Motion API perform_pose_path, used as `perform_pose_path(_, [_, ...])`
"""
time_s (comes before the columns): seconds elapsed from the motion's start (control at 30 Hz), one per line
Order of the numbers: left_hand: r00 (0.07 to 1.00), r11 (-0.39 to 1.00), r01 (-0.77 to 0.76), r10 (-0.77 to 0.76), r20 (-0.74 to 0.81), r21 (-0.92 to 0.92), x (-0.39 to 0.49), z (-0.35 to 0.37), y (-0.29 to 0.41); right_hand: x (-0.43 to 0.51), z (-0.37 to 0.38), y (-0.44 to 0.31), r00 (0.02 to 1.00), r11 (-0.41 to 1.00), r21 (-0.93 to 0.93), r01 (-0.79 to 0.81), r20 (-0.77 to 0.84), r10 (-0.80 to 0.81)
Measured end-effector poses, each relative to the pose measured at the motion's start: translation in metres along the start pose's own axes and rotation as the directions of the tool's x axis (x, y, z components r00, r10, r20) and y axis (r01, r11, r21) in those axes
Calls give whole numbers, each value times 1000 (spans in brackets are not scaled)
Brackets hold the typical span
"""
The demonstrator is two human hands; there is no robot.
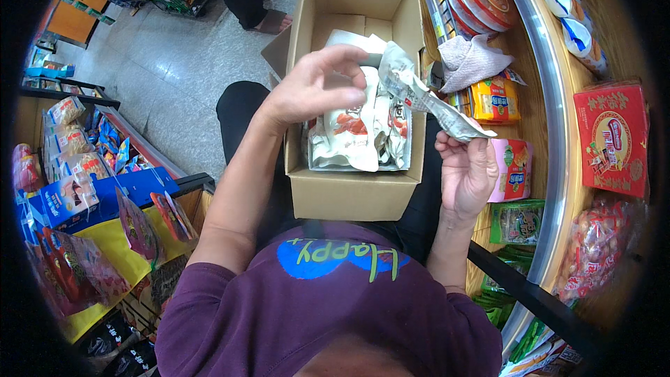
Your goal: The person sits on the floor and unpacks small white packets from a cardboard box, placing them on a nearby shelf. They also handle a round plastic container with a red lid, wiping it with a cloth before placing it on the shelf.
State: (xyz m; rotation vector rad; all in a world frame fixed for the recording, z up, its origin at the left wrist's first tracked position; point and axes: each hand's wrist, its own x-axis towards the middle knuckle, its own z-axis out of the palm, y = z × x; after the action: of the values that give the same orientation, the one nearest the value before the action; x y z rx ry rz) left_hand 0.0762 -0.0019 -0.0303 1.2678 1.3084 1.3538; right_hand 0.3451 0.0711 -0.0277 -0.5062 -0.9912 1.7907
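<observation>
My right hand (467, 178) pinches the lower end of a white foil food packet (429, 99) between thumb and fingers. The packet slants up and left over the right side of a cardboard box (345, 196). Over the box's left side hovers my left hand (324, 84), its fingers curled apart with nothing seen between them. Below it, several white packets with red print (348, 139) lie in a shallow inner carton (319, 165) inside the box. The box stands between my legs, its top open.
Wooden shelves on the right hold round red tubs (484, 0), a crumpled cloth (471, 60), a yellow snack pack (494, 99) and a red gift box (611, 139). Snack racks with a blue carton (94, 199) stand at the left. Another person's feet (275, 21) are beyond the box.
</observation>
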Motion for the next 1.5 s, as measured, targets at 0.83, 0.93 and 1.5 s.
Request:
perform_pose_path(0.83, [995,849,-98,88,45,519,1,7,0,-5,53,36,841,443,-718,537,494,-221])
perform_pose_path(0.93, [999,872,-9,28,-33,490,1,5,0,-3,53,33,815,411,-708,574,544,-202])
perform_pose_path(1.5, [1000,941,-26,27,2,338,0,7,5,5,43,18,734,370,-655,659,668,-123])
